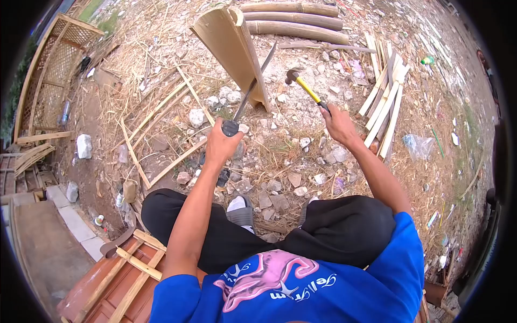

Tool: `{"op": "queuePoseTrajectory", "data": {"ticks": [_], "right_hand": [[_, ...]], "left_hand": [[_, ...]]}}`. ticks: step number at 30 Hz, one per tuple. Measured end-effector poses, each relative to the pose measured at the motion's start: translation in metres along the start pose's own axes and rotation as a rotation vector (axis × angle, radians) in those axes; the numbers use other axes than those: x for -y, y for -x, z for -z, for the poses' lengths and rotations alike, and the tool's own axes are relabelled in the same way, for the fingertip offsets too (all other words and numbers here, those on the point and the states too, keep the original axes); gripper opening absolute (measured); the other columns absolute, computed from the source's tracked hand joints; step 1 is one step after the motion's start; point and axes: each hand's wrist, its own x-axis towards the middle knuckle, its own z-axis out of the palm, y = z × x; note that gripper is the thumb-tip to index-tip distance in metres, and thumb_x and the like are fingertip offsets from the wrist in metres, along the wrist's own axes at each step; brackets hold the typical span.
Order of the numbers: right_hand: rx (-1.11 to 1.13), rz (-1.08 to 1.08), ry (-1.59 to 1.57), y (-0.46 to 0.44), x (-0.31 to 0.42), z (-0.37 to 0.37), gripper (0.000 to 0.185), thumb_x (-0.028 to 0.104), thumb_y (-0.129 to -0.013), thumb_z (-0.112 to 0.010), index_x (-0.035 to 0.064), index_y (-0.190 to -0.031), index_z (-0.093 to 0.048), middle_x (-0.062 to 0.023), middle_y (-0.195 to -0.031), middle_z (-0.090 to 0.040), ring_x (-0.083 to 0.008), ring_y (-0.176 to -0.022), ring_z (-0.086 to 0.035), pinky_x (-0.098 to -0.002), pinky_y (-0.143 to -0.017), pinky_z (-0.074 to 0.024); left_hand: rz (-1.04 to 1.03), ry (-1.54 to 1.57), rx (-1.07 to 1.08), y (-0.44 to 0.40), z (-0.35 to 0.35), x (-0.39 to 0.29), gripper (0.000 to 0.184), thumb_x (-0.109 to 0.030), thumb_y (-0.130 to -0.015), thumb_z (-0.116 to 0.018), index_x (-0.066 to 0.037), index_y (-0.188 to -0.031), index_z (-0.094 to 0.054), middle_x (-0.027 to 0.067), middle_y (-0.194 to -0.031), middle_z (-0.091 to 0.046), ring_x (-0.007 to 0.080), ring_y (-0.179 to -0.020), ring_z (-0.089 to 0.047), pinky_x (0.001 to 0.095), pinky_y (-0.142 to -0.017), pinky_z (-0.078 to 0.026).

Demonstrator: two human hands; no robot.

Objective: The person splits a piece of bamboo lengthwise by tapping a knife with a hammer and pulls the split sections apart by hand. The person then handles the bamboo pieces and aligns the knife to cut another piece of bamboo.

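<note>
My left hand [222,144] is closed round the black handle of a machete [243,105]. Its blade runs up across the lower right edge of a split bamboo piece [229,54], and the tip shows beyond that edge. The bamboo stands tilted, with its hollow side facing me; I cannot tell how deep the blade sits in it. My right hand [340,125] grips the black end of a claw hammer [308,89] with a yellow shaft. The hammer head is held to the right of the bamboo, apart from it.
Whole bamboo poles [299,29] lie at the back. A bundle of split strips [386,97] is on the right, near a clear plastic bag [418,145]. Stones and straw cover the ground. Thin strips [156,118] and a lattice panel [54,75] are on the left.
</note>
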Motion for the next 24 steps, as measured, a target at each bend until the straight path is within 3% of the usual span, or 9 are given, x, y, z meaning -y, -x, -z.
{"op": "queuePoseTrajectory", "data": {"ticks": [3,5,9,13,16,18,21,23,24], "right_hand": [[-0.117,0.079,-0.117,0.016,0.01,0.001,0.033,0.037,-0.105,-0.046,0.0046,-0.102,-0.052,-0.0198,-0.064,-0.059,-0.0388,-0.056,-0.055,-0.052,-0.057,-0.0406],[-0.198,0.146,-0.255,0.027,0.029,0.011,0.032,0.035,-0.105,-0.047,0.0043,-0.099,-0.051,-0.0197,-0.063,-0.058,-0.0381,-0.053,-0.054,-0.0504,-0.054,-0.0399],[-0.228,0.254,-0.193,0.018,0.043,0.01,0.029,0.033,-0.104,-0.049,0.0053,-0.099,-0.05,-0.0204,-0.06,-0.056,-0.0399,-0.054,-0.057,-0.0517,-0.054,-0.0408],[-0.136,0.148,-0.106,0.009,0.05,0.013,0.031,0.036,-0.105,-0.047,0.005,-0.1,-0.051,-0.0208,-0.062,-0.058,-0.0432,-0.056,-0.058,-0.0535,-0.055,-0.0409],[-0.294,0.231,-0.205,0.006,0.076,0.058,0.04,0.04,-0.105,-0.045,0.0027,-0.095,-0.053,-0.0151,-0.059,-0.055,-0.0285,-0.051,-0.054,-0.0453,-0.051,-0.0389],[-0.444,0.37,-0.426,0.009,0.1,0.092,0.047,0.047,-0.106,-0.043,0.0031,-0.092,-0.053,-0.0059,-0.06,-0.05,-0.0157,-0.051,-0.045,-0.0363,-0.048,-0.0354],[-0.465,0.634,-0.882,0.012,0.113,0.109,0.038,0.043,-0.105,-0.047,0.0056,-0.096,-0.048,0.0063,-0.062,-0.037,-0.0028,-0.053,-0.034,-0.0198,-0.045,-0.0285],[-0.505,0.695,-1.004,0.0,0.094,0.071,0.036,0.04,-0.106,-0.046,0.0062,-0.095,-0.047,0.0063,-0.062,-0.036,-0.0027,-0.053,-0.034,-0.0192,-0.045,-0.0299],[-0.583,0.657,-0.766,-0.013,0.069,0.035,0.033,0.036,-0.106,-0.047,0.005,-0.094,-0.047,0.0038,-0.061,-0.039,-0.0054,-0.051,-0.036,-0.0236,-0.045,-0.0312]], "left_hand": [[-0.017,-0.041,0.001,-0.001,-0.006,0.002,0.033,-0.02,-0.073,-0.075,0.0,-0.095,-0.062,0.0133,-0.081,-0.069,0.022,-0.072,-0.065,0.0362,-0.07,-0.051],[-0.022,-0.045,0.027,0.005,-0.007,-0.006,0.032,-0.02,-0.073,-0.075,0.001,-0.093,-0.061,0.014,-0.08,-0.068,0.0225,-0.071,-0.064,0.0366,-0.069,-0.051],[-0.048,-0.038,0.017,0.005,-0.007,-0.009,0.033,-0.02,-0.073,-0.075,0.002,-0.093,-0.06,0.0151,-0.08,-0.067,0.0248,-0.07,-0.064,0.0376,-0.069,-0.05],[-0.06,-0.056,0.014,0.005,-0.006,-0.008,0.035,-0.02,-0.072,-0.075,0.003,-0.095,-0.061,0.0161,-0.082,-0.068,0.0268,-0.071,-0.064,0.0383,-0.07,-0.051],[-0.044,-0.063,0.011,0.005,-0.009,-0.005,0.039,-0.026,-0.071,-0.077,-0.002,-0.095,-0.059,0.0186,-0.082,-0.07,0.0359,-0.078,-0.069,0.0443,-0.072,-0.052],[-0.047,-0.055,0.009,0.005,-0.008,-0.008,0.038,-0.025,-0.071,-0.077,-0.002,-0.095,-0.059,0.0187,-0.082,-0.07,0.0357,-0.077,-0.068,0.0443,-0.072,-0.051],[-0.048,-0.065,0.001,0.005,-0.008,-0.006,0.037,-0.025,-0.071,-0.077,-0.002,-0.094,-0.06,0.0186,-0.082,-0.069,0.0353,-0.077,-0.068,0.0439,-0.071,-0.051],[-0.04,-0.057,0.003,0.004,-0.009,-0.006,0.037,-0.025,-0.071,-0.077,-0.002,-0.094,-0.06,0.0185,-0.082,-0.069,0.0354,-0.077,-0.068,0.0436,-0.071,-0.051],[-0.031,-0.047,0.012,0.006,-0.007,-0.009,0.038,-0.026,-0.071,-0.077,-0.002,-0.095,-0.06,0.0186,-0.082,-0.069,0.0357,-0.077,-0.068,0.0435,-0.071,-0.051]]}}
